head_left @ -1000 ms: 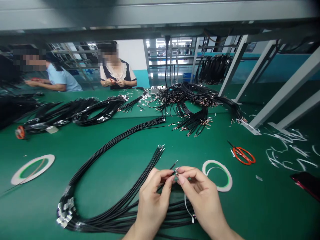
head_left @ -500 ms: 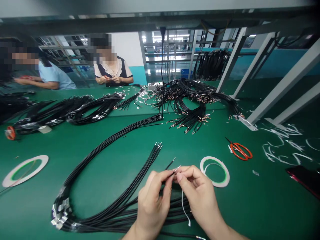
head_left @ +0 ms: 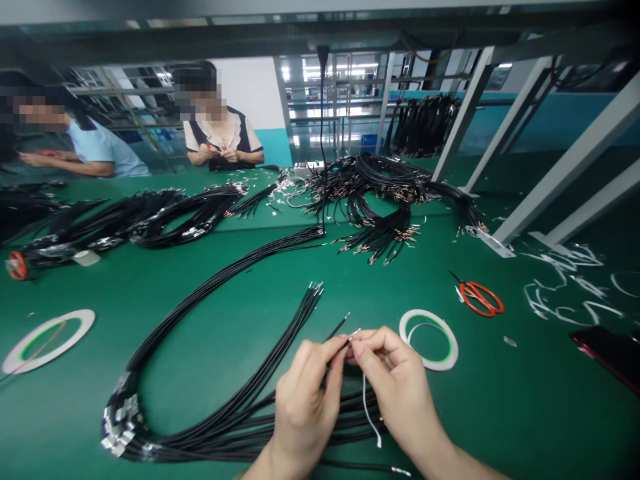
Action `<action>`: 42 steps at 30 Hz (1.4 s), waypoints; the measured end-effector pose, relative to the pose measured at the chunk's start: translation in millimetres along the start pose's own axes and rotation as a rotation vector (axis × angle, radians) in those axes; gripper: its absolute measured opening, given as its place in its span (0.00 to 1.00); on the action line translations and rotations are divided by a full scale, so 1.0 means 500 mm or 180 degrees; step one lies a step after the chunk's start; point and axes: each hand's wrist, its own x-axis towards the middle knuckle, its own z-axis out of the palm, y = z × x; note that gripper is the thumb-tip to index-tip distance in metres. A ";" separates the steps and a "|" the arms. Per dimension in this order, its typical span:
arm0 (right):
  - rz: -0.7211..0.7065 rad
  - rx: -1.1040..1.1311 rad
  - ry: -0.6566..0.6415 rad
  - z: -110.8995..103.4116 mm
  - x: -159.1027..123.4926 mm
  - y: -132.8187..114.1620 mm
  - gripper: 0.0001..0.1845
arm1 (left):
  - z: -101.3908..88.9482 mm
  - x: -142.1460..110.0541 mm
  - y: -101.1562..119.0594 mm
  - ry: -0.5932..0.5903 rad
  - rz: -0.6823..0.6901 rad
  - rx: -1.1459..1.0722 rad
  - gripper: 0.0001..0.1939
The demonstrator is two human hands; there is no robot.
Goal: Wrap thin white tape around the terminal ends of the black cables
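Note:
My left hand [head_left: 306, 393] and my right hand [head_left: 395, 383] meet near the table's front edge, both pinched on the end of a thin black wire [head_left: 339, 328] whose metal tip pokes out between the fingertips. A white strip [head_left: 369, 417] hangs down from my right fingers. Under my hands lies a looped bundle of black wires [head_left: 200, 300] with silver tags [head_left: 120, 427] at its left bend. A white tape ring [head_left: 429, 339] lies just right of my right hand.
Orange-handled scissors [head_left: 477, 297] lie to the right, with white scraps [head_left: 570, 300] and a dark red phone [head_left: 607, 353] beyond. Another tape ring [head_left: 47, 340] sits at left. Wire piles [head_left: 380, 200] cover the back of the green table [head_left: 500, 413]. Two people [head_left: 220, 137] work opposite.
My hands stay pinched on the wire end, with small finger shifts. The view has drifted slightly, and the white strip hangs a little lower.

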 end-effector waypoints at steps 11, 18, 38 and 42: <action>-0.0057 -0.0045 -0.0133 -0.002 -0.002 0.005 0.07 | 0.004 0.006 -0.002 0.0165 0.0259 0.0040 0.20; 0.0021 0.0114 -0.0032 0.000 0.001 0.005 0.08 | 0.004 0.002 -0.006 0.0114 0.0245 -0.0018 0.19; 0.0040 0.0098 -0.0063 0.000 0.001 0.003 0.08 | 0.005 0.001 -0.008 0.0120 0.0347 0.0101 0.23; 0.0019 0.0044 -0.0084 -0.001 0.001 0.005 0.08 | 0.007 0.004 -0.006 0.0174 0.0367 0.0114 0.22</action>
